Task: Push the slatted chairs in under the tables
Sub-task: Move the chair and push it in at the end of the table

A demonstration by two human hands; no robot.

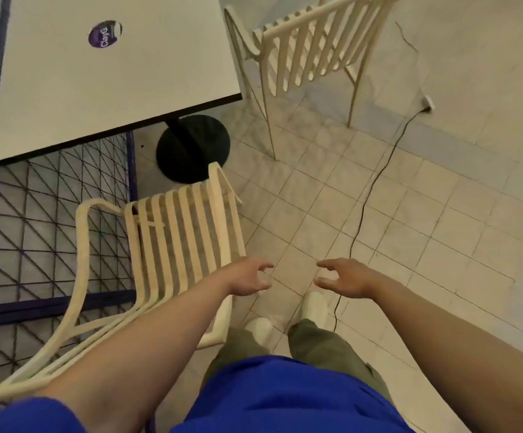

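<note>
Left grip (251, 278) and right grip (341, 278) hang loose-fingered, holding nothing. The near slatted chair (191, 232) stands at nine o'clock, its seat not under the counter (97, 89). It looks light and stiff; take the back's top rail.

We see soft, rather dim indoor light, with only faint shadows on the floor (410, 214). Lines bow toward the edges (a wide-angle look), and fine detail is slightly smeared.

Head view, steeply downward, over floor (379, 214)
</note>
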